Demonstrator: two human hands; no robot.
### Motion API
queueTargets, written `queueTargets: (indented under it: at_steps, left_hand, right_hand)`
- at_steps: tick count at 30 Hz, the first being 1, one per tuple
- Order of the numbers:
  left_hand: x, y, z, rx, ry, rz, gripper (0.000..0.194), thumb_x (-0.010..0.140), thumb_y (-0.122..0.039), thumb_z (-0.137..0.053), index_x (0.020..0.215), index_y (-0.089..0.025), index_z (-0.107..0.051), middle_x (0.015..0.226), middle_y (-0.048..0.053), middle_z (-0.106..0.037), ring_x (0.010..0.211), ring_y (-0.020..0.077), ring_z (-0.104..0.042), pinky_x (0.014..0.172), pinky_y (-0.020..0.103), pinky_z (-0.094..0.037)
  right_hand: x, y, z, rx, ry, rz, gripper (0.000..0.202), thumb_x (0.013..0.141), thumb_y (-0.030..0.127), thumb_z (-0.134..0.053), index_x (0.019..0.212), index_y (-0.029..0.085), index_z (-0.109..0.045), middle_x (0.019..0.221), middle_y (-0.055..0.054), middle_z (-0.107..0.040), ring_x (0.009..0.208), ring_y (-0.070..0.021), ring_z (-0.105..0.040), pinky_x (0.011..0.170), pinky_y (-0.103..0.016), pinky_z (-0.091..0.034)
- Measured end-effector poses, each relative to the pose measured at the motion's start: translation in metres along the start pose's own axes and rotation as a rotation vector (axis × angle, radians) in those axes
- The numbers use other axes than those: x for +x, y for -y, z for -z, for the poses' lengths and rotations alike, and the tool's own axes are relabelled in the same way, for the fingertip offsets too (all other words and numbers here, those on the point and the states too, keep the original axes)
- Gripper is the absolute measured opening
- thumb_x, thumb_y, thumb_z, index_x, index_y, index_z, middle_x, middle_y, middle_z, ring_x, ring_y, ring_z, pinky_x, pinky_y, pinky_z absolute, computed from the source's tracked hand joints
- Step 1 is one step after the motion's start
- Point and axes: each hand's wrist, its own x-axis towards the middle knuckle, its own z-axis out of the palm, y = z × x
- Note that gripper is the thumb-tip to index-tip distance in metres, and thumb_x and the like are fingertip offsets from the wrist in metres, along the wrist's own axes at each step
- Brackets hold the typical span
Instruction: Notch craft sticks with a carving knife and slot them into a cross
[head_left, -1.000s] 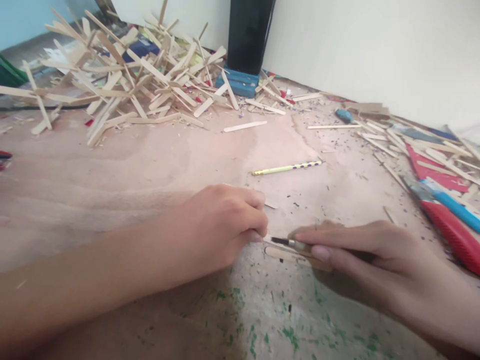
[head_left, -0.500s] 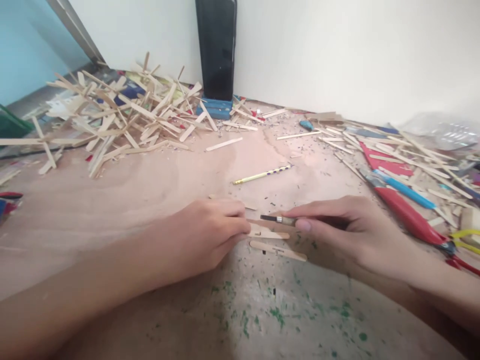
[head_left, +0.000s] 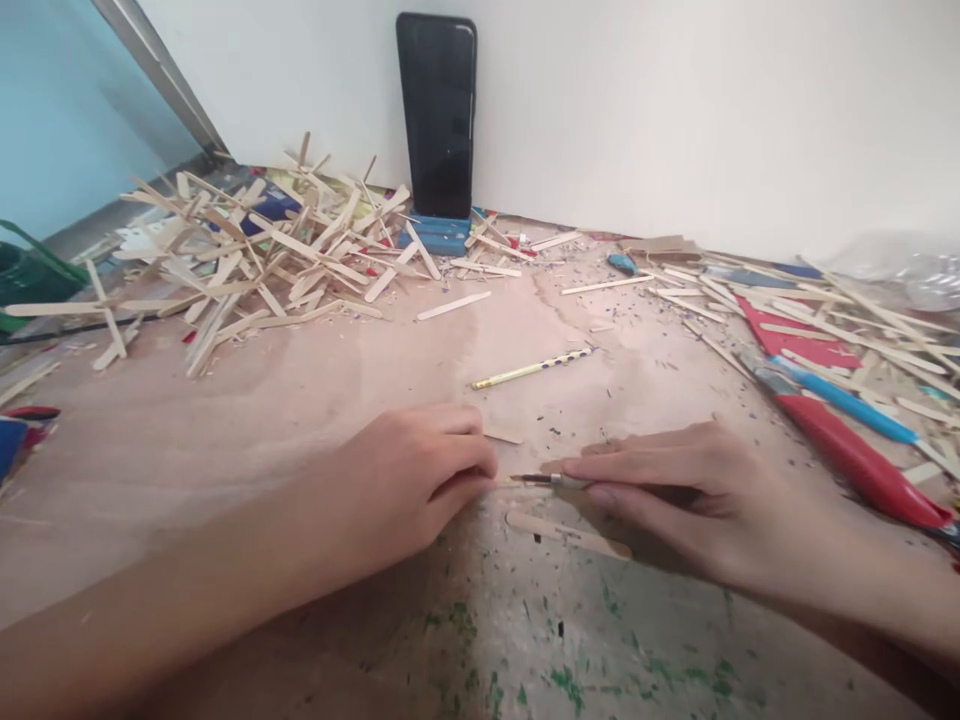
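Observation:
My left hand [head_left: 439, 470] is closed, its fingertips pinching the left end of a thin wooden stick [head_left: 517, 486] seen nearly edge-on. From the right, my right hand [head_left: 660, 475] grips a slim craft knife [head_left: 559, 480], its dark blade pointing left and lying at the stick. Just below, a flat wooden stick [head_left: 559, 530] with a mark near its middle rests on the table. Another stick [head_left: 502, 435] lies partly behind my left hand. Beyond both hands is a yellow patterned pencil [head_left: 532, 369].
A heap of wooden sticks [head_left: 255, 250] covers the back left. A black phone [head_left: 441, 120] stands upright in a blue holder [head_left: 437, 233]. On the right lie a red-handled tool [head_left: 862, 455], a blue-handled tool [head_left: 855, 400] and more sticks. Green specks mark the table [head_left: 420, 640].
The knife blade has come down and left onto the stick, which is now turned nearly edge-on. The whole view has shifted, so things sit lower in the picture.

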Motion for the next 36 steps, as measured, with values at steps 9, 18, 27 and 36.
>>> queueTargets:
  at_steps: [9, 18, 27, 36]
  left_hand:
    - [0.0034, -0.0005, -0.0022, -0.114, -0.034, 0.060, 0.018, 0.100, -0.008, -0.065, 0.088, -0.017, -0.074, 0.087, -0.002, -0.070, 0.081, 0.0147, -0.065, 0.076, 0.028, -0.043]
    - [0.0047, -0.0013, -0.0023, -0.147, -0.014, 0.111, 0.018, 0.100, -0.009, -0.065, 0.089, -0.017, -0.076, 0.091, -0.001, -0.073, 0.087, 0.0164, -0.068, 0.080, 0.029, -0.045]
    - [0.0034, -0.0013, -0.0030, -0.131, -0.037, 0.082, 0.019, 0.099, -0.008, -0.066, 0.085, -0.018, -0.073, 0.086, -0.002, -0.071, 0.081, 0.0154, -0.066, 0.076, 0.028, -0.044]
    - [0.0043, -0.0014, -0.0037, -0.152, -0.038, 0.093, 0.019, 0.099, -0.009, -0.066, 0.085, -0.018, -0.074, 0.086, -0.002, -0.073, 0.082, 0.0153, -0.067, 0.077, 0.028, -0.044]
  right_hand:
    - [0.0060, 0.0013, -0.0069, -0.031, 0.029, -0.018, 0.029, 0.106, 0.018, -0.063, 0.124, 0.015, -0.085, 0.113, -0.008, -0.088, 0.090, -0.0197, -0.086, 0.081, -0.024, -0.069]
    - [0.0108, 0.0063, -0.0064, -0.017, 0.067, -0.093, 0.030, 0.110, 0.025, -0.060, 0.121, 0.021, -0.087, 0.098, -0.005, -0.089, 0.066, -0.0153, -0.080, 0.061, -0.024, -0.061]
    - [0.0103, 0.0032, -0.0072, 0.003, 0.072, -0.076, 0.031, 0.110, 0.027, -0.059, 0.122, 0.019, -0.087, 0.084, -0.004, -0.086, 0.060, -0.0140, -0.076, 0.058, -0.023, -0.059]
    - [0.0076, -0.0007, -0.0087, -0.038, 0.034, -0.021, 0.027, 0.106, 0.021, -0.064, 0.120, 0.018, -0.087, 0.112, -0.008, -0.088, 0.089, -0.0199, -0.086, 0.079, -0.025, -0.069]
